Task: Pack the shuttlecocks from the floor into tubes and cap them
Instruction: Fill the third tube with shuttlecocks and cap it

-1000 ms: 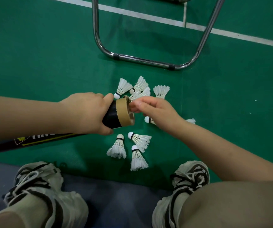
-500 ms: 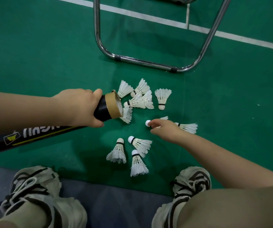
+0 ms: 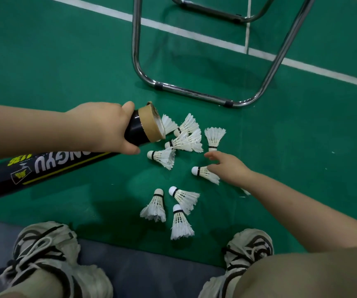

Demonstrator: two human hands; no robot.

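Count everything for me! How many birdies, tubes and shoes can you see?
Shuttlecocks on the floor: 10, the last mostly hidden under the right arm
Tubes: 1, gripped by the left hand
Shoes: 2
Total: 13

I'm viewing through one head-worn wide-angle camera, looking steeply down at the green floor (image 3: 70, 67) close below, shoes (image 3: 44, 261) edging the frame's bottom.
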